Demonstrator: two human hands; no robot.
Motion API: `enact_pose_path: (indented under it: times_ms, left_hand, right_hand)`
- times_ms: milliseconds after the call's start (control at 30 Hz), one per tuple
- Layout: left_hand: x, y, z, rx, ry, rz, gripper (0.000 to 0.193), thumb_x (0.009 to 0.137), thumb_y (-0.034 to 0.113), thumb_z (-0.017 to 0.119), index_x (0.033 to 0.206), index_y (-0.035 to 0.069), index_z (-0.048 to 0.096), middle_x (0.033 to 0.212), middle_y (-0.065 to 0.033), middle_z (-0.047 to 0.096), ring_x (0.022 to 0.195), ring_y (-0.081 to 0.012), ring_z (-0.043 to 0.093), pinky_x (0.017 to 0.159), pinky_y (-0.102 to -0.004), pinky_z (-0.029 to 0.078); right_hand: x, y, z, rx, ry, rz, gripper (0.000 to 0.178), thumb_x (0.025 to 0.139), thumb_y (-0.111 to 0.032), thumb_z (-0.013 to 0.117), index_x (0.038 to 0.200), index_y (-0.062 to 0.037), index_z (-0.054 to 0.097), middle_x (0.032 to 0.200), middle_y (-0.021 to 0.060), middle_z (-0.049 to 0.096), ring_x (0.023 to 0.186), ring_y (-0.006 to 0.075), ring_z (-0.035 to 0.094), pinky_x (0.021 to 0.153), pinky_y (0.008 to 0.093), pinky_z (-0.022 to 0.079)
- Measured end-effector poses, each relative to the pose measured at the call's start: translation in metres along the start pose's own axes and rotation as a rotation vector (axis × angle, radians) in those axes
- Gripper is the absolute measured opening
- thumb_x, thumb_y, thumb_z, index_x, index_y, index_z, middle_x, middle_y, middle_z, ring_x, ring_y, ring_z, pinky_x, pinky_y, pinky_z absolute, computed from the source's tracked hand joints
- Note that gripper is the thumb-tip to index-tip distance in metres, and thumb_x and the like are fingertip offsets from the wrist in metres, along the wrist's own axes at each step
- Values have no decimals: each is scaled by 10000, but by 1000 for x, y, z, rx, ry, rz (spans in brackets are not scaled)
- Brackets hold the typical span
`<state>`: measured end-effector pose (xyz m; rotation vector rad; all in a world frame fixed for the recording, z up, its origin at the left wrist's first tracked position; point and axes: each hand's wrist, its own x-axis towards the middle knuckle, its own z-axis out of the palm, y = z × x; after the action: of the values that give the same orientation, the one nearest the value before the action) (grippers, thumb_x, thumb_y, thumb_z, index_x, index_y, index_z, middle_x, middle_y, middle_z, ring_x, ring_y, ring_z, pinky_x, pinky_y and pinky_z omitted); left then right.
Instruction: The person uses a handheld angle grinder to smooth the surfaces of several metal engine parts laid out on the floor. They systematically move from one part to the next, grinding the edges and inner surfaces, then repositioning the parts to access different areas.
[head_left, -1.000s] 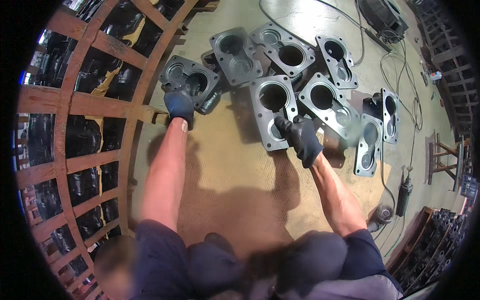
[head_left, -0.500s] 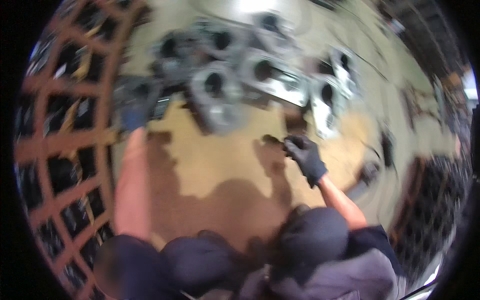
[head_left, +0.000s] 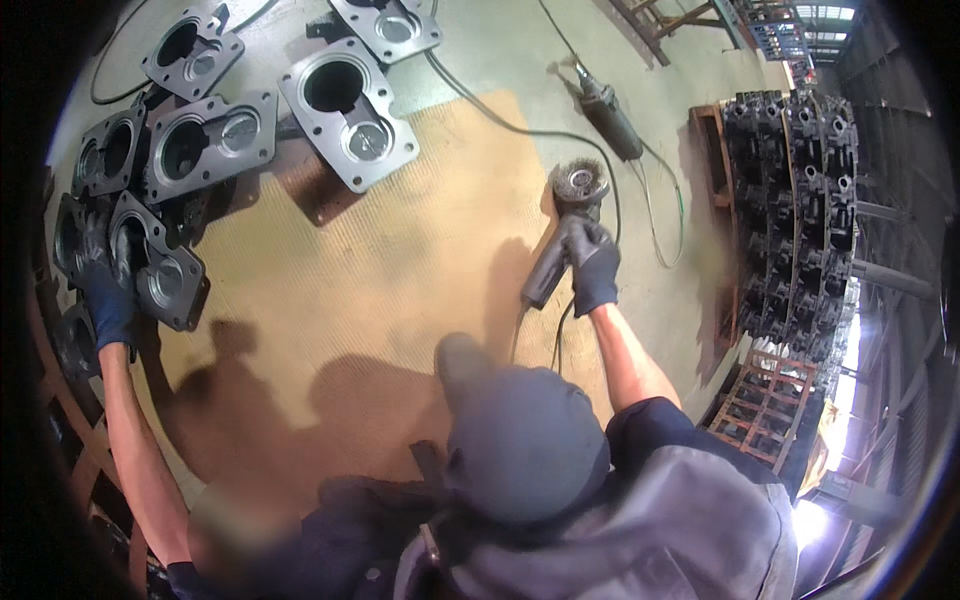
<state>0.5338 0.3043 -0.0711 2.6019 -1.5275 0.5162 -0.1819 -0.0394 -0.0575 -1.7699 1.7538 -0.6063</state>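
Note:
My right hand (head_left: 592, 265), in a dark glove, is closed around an angle grinder (head_left: 546, 268) near its head. A round wire brush (head_left: 580, 181) sits on the grinder's far end. The grinder lies on the tan mat, with its cord running toward me. At the far left, my gloved left hand (head_left: 110, 305) grips the left edge of a grey metal casting (head_left: 168, 283) with a large round bore. Its fingertips are partly hidden among the neighbouring castings. Both forearms are bare.
Several similar castings (head_left: 345, 115) stand along the mat's (head_left: 380, 270) far and left edges. A second corded power tool (head_left: 608, 118) lies on the floor beyond the grinder. Cables curve between them. Stacked dark parts (head_left: 790, 220) rise at right; a brown metal rack (head_left: 62, 390) borders the left.
The view has swung right. My right hand has gone from above the mat to the grinder and taken hold of it. The left hand stays at the castings on the left.

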Motion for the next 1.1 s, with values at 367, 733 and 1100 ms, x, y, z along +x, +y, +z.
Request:
enact_pose_path:
  times_ms: [367, 733, 1100]
  left_hand:
    - [7, -50, -127, 31, -236, -21, 479, 994, 398, 674, 1352, 81, 688, 1381, -185, 669, 1311, -323, 611, 1125, -416, 466]
    - [39, 47, -228, 51, 206, -91, 290, 898, 327, 707, 1006, 68, 781, 987, -210, 742, 954, -409, 707, 869, -504, 551]
    - [171, 126, -320, 132, 165, 94, 329, 965, 282, 714, 1166, 22, 708, 1139, -201, 734, 1044, -360, 713, 922, -444, 555]
  right_hand:
    - [34, 48, 55, 265, -167, 272, 478, 938, -306, 767, 1282, 4, 646, 1141, 112, 690, 988, 193, 624, 858, 350, 527]
    - [44, 31, 59, 808, -397, 512, 349, 886, -302, 732, 1126, -56, 670, 910, 66, 648, 787, 201, 629, 705, 347, 552]
    - [54, -201, 42, 1260, -880, 122, 235, 922, -270, 688, 1077, -93, 693, 850, 30, 643, 734, 163, 639, 666, 318, 550]
